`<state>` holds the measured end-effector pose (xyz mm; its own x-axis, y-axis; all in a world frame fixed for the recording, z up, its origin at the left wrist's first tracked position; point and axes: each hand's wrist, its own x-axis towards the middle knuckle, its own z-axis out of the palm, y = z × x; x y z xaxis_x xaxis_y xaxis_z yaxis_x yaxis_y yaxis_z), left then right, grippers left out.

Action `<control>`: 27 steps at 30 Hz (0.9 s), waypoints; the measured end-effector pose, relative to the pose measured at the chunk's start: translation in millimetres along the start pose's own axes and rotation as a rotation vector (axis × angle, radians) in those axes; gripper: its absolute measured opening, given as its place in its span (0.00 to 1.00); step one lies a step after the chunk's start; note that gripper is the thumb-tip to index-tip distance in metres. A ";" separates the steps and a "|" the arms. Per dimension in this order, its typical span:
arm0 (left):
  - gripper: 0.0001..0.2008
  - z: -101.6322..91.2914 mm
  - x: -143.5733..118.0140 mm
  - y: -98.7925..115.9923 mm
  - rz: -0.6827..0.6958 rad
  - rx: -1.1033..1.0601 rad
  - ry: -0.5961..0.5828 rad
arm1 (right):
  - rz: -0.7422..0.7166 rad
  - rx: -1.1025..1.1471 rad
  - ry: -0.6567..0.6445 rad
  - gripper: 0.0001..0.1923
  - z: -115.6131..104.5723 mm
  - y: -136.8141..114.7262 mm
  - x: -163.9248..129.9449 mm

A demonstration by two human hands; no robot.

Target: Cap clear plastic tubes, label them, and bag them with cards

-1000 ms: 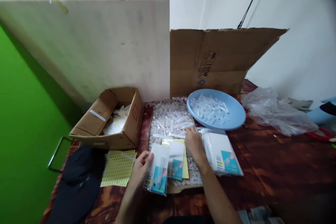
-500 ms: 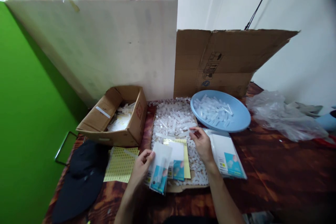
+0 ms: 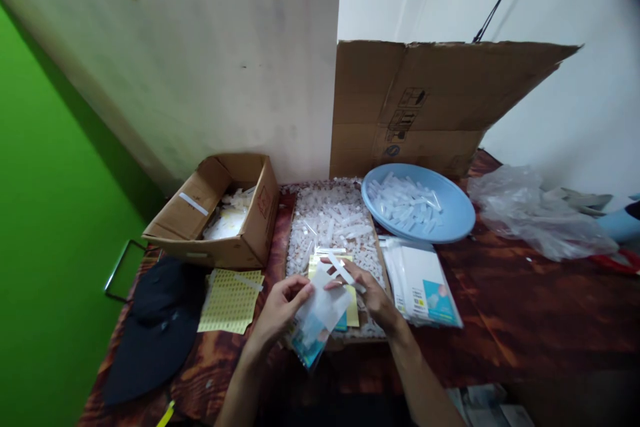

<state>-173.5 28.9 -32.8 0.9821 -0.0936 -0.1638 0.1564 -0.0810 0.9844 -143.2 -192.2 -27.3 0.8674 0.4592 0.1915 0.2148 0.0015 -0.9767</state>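
Observation:
My left hand point(image 3: 284, 312) pinches the upper left edge of a clear plastic packet point(image 3: 323, 313) with a blue printed lower part, which hangs tilted. Across from it, my right hand point(image 3: 374, 299) holds a thin white strip point(image 3: 341, 269) at the packet's upper end; its fingertips touch or nearly touch the packet. Whether the strip enters the packet, I cannot tell. Beneath both hands, a yellow sheet point(image 3: 354, 315) and another packet, mostly hidden, lie on a board covered with small white pieces point(image 3: 327, 213).
On the right are a blue basin point(image 3: 453, 217) of white strips, a stack of packets point(image 3: 425, 280) and a crumpled plastic bag point(image 3: 540, 213). To the left lie a cardboard box point(image 3: 260, 220), a yellow sticker sheet point(image 3: 231, 303) and a black cap point(image 3: 155, 333). Cardboard point(image 3: 370, 107) stands behind.
My right hand has moved left and down from the white pieces to the packet, bringing a white strip. The packet in my left hand has turned and shifted right, towards my right hand.

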 end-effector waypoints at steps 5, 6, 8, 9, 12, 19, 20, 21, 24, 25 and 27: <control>0.18 -2.0 -3.7 4.7 0.057 0.015 0.101 | -0.041 0.043 0.562 0.23 6.1 6.1 -0.4; 0.17 -1.7 -3.7 4.6 0.070 0.024 0.127 | -0.059 0.029 0.613 0.20 7.5 5.7 -1.6; 0.17 0.2 -3.5 4.3 0.100 0.059 0.210 | -0.103 -0.039 0.657 0.16 11.1 1.6 -5.2; 0.16 2.0 -3.6 4.6 0.126 0.091 0.261 | -0.122 -0.082 0.649 0.14 13.6 -1.4 -6.9; 0.11 11.1 -5.2 10.1 0.313 0.276 0.323 | -0.131 -0.111 0.494 0.10 23.9 -8.1 -8.3; 0.09 38.0 -12.0 31.5 0.825 0.731 0.026 | 0.077 -0.027 0.422 0.19 34.0 6.8 4.7; 0.10 39.7 -11.7 32.5 0.826 0.725 0.029 | 0.092 -0.032 0.415 0.19 32.5 8.9 5.0; 0.12 40.8 -10.8 33.0 0.818 0.712 0.049 | 0.098 -0.038 0.397 0.18 31.0 10.4 4.7; 0.13 42.2 -5.2 33.0 0.781 0.692 0.146 | 0.095 -0.109 0.347 0.15 28.2 11.2 1.3; 0.12 42.5 -2.8 32.9 0.772 0.695 0.166 | 0.093 -0.155 0.323 0.14 28.2 10.6 -0.2; 0.11 43.5 1.5 33.0 0.752 0.704 0.176 | 0.084 -0.250 0.267 0.14 29.3 8.7 -2.7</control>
<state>-171.5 -17.2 -3.4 0.8108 -0.2187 0.5430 -0.5431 -0.6270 0.5584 -156.9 -167.4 -39.2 0.9660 0.2010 0.1626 0.2124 -0.2587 -0.9423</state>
